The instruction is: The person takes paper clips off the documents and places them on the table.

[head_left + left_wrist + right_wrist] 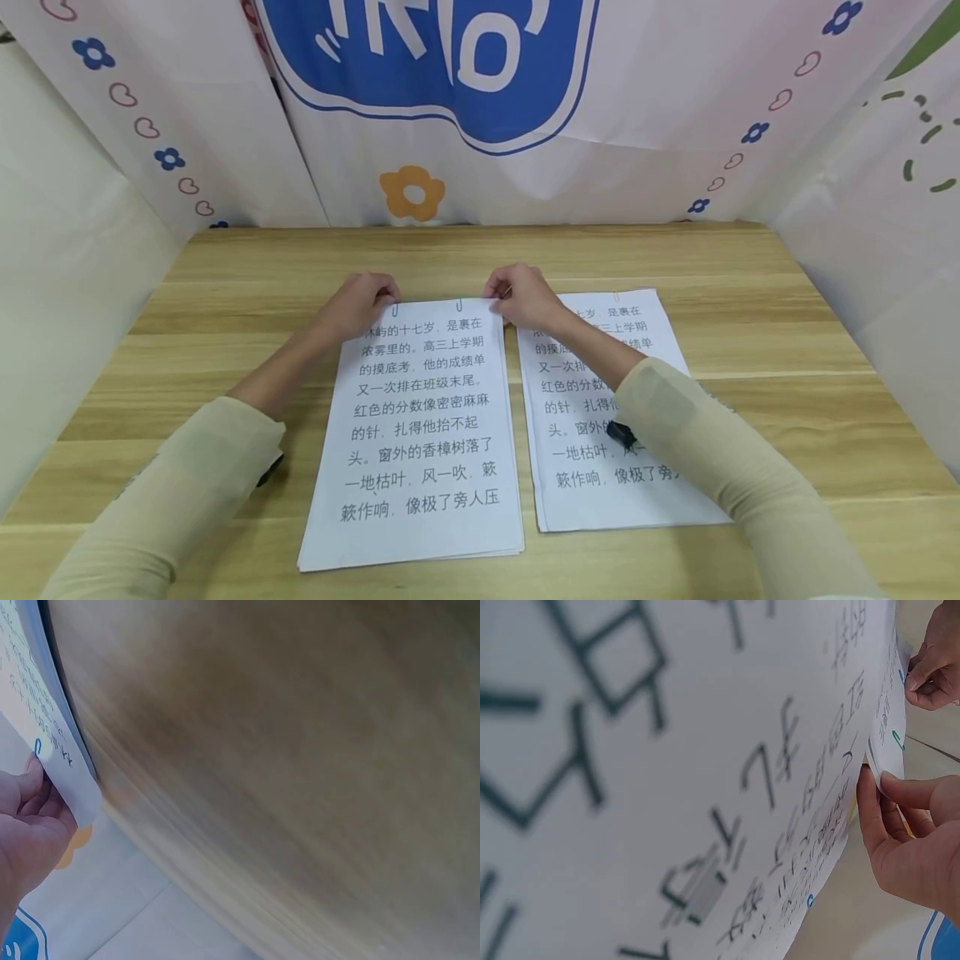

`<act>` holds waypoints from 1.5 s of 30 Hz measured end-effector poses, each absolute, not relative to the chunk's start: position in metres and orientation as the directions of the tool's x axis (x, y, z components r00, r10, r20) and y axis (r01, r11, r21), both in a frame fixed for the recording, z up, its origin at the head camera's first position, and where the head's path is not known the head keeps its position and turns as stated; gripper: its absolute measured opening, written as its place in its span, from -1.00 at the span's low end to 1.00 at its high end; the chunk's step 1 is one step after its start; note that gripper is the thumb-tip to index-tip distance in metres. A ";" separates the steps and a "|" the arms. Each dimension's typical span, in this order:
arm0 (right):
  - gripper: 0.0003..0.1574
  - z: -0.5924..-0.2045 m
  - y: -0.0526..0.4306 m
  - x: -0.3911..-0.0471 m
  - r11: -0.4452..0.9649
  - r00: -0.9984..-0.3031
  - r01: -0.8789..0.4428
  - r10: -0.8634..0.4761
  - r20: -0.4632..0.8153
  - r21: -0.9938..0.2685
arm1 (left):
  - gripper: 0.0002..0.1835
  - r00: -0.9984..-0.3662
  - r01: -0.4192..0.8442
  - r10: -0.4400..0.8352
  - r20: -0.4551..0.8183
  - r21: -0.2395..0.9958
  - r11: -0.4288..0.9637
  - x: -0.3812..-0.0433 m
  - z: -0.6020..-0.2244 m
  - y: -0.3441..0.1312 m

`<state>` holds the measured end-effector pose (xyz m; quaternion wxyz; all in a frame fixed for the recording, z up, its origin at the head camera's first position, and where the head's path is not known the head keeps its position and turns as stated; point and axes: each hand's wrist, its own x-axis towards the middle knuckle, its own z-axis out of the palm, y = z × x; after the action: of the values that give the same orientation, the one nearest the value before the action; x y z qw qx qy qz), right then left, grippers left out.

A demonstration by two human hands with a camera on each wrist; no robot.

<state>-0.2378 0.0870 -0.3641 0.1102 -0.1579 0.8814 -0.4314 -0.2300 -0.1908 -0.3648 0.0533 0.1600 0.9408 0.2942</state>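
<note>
The left stack of printed sheets [423, 425] lies in front of me, its top edge between my hands. My left hand [363, 302] pinches that edge by the left corner, beside a blue paper clip [395, 309]. In the left wrist view, the thumb of the left hand [34, 825] lies on the printed side and curled fingers are behind. At the top right corner, my right hand [527, 297] pinches the sheets between thumb and fingers, as the right wrist view also shows. A green paper clip [460, 305] sits on the edge between the hands.
Close on the right lies a second printed stack [637, 504], partly covered by my right forearm, with a yellow paper clip [617, 297] at its top. Both lie on a wooden table [787, 333]. A printed cloth backdrop [637, 183] hangs behind the table's far edge.
</note>
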 end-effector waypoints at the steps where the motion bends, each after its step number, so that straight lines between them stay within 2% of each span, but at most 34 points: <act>1: -0.81 -0.364 0.087 -0.238 0.580 -0.926 -0.184 -0.373 -0.057 -0.794 | -0.81 -0.943 0.269 0.332 -0.006 0.570 0.776 -0.230 -0.365 -0.191; 26: -0.83 -0.360 0.086 -0.236 0.581 -0.927 -0.176 -0.369 -0.065 -0.795 | -0.83 -0.967 0.203 0.256 0.002 0.614 0.763 -0.229 -0.368 -0.191; 45: -0.84 -0.361 0.085 -0.236 0.586 -0.929 -0.185 -0.367 -0.055 -0.789 | -0.82 -0.961 0.206 0.276 -0.017 0.620 0.757 -0.228 -0.367 -0.194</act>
<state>-0.2359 0.0855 -0.3606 0.1063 -0.1559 0.8840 -0.4276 -0.2283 -0.1945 -0.3669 0.0537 0.1288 0.9358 0.3238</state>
